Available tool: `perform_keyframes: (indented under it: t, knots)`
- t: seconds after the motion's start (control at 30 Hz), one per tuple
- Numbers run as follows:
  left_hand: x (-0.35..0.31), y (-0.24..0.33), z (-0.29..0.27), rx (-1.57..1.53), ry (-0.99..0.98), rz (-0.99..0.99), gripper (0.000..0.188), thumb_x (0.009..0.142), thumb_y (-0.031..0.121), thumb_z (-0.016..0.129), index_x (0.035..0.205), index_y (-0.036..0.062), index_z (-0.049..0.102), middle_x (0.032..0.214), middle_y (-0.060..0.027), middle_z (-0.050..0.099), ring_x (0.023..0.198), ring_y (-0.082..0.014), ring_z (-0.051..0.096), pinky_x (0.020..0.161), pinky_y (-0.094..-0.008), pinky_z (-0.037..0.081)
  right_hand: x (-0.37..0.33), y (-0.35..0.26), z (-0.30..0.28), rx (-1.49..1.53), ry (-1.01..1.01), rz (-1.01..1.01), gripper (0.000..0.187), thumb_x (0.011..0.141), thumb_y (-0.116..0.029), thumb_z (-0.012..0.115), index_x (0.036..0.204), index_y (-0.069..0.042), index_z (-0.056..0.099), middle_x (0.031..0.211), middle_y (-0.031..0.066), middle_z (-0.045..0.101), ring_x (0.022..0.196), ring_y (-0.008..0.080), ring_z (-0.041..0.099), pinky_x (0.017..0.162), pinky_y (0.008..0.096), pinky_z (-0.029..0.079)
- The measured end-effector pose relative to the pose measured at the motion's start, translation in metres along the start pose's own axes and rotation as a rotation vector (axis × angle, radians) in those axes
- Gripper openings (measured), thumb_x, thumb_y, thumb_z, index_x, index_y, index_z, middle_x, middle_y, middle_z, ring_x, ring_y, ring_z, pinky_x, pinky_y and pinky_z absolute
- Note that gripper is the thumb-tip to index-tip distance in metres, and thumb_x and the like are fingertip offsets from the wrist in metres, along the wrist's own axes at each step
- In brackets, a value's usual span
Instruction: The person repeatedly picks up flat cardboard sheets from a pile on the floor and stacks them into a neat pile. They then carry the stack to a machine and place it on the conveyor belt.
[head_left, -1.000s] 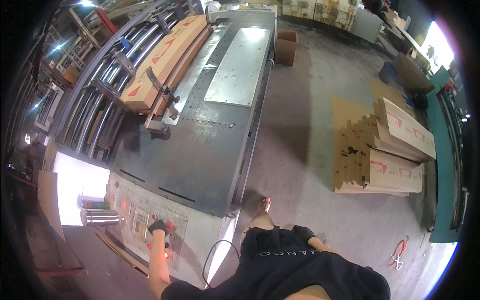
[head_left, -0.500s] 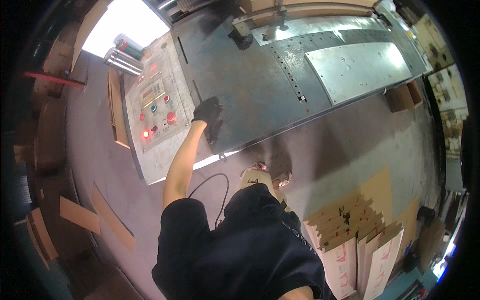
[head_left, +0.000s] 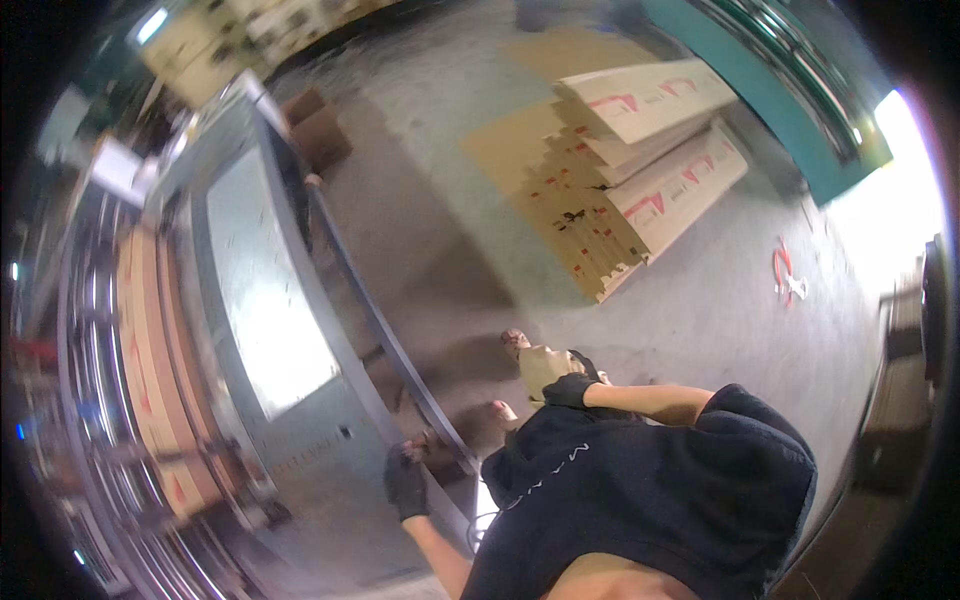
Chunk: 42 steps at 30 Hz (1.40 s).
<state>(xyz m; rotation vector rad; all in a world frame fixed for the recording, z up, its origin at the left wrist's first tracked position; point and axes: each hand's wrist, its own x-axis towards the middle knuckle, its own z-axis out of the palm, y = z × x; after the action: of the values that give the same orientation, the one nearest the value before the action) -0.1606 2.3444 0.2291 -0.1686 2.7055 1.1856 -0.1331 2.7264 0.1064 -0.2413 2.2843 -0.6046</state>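
My left hand (head_left: 405, 485), in a dark glove, rests at the near edge of a large grey metal machine table (head_left: 315, 465). Its fingers look stretched along the edge and nothing shows in them, though the picture is smeared. On that table lies a shiny pale metal plate (head_left: 262, 290), a short way beyond this hand. My right hand (head_left: 568, 390), also dark-gloved, hangs by my light trousers (head_left: 545, 370), close to the front of my dark shirt. Blur and the dark glove hide how its fingers are held.
Stacked flat cardboard sheets (head_left: 650, 150) with red print lie on the floor ahead, some fanned out. A grey rail (head_left: 370, 300) runs along the table's side. A brown box (head_left: 318, 130) stands past its far end. Green machinery (head_left: 770, 100) is at the upper right, near a red looped object (head_left: 782, 262).
My view has swung right, from the control panel toward the cardboard stack. My left hand still lies at the table; my right hand has come into view.
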Motion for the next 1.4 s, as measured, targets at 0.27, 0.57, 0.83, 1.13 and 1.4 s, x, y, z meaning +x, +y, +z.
perform_keyframes:
  t: [0.27,0.57,0.83,1.13,1.4]
  knots:
    - [0.211,0.156,0.143,0.625,-0.897,0.472,0.043,0.078,0.042,0.054,0.114,0.0177,0.055,0.114,-0.0124,0.057,0.103,-0.0313,0.055,0.087,-0.0438,0.042,0.050,0.088,-0.016,0.416,0.499,0.493,0.019,0.079,-0.024,0.049,0.088,-0.014,0.062,0.083,0.0141,0.063,0.079,0.0310,0.062,0.068,0.0410,0.048]
    - [0.406,0.392,0.329,0.838,-1.037,0.847,0.048,0.081,0.045,0.052,0.119,0.0157,0.053,0.115,-0.0129,0.057,0.107,-0.0321,0.053,0.090,-0.0452,0.040,0.035,0.211,-0.194,0.547,0.304,0.486,0.035,0.081,-0.039,0.048,0.101,-0.012,0.060,0.097,0.0159,0.062,0.090,0.0334,0.060,0.077,0.0440,0.046]
    - [0.555,0.536,0.500,0.491,-0.668,1.057,0.058,0.081,0.039,0.056,0.128,0.0080,0.042,0.129,-0.0167,0.045,0.120,-0.0326,0.040,0.097,-0.0431,0.035,0.048,0.333,-0.338,1.095,1.191,0.749,0.043,0.083,-0.042,0.051,0.111,-0.009,0.052,0.107,0.0173,0.059,0.094,0.0343,0.058,0.079,0.0406,0.045]
    - [0.642,0.624,0.618,0.125,-0.820,0.582,0.056,0.076,0.028,0.062,0.122,0.0012,0.045,0.114,-0.0222,0.052,0.112,-0.0336,0.047,0.093,-0.0408,0.038,0.104,0.450,-0.448,1.394,1.575,1.099,0.060,0.081,-0.044,0.056,0.123,-0.003,0.041,0.115,0.0198,0.055,0.108,0.0307,0.052,0.090,0.0369,0.040]
    - [0.553,0.701,0.550,-0.286,-1.150,1.004,0.037,0.079,0.014,0.059,0.112,0.0002,0.048,0.102,-0.0190,0.056,0.092,-0.0326,0.057,0.079,-0.0368,0.045,0.090,0.473,-0.457,1.382,1.659,1.143,0.049,0.088,-0.036,0.050,0.114,0.005,0.051,0.119,0.0196,0.052,0.111,0.0280,0.048,0.093,0.0354,0.037]
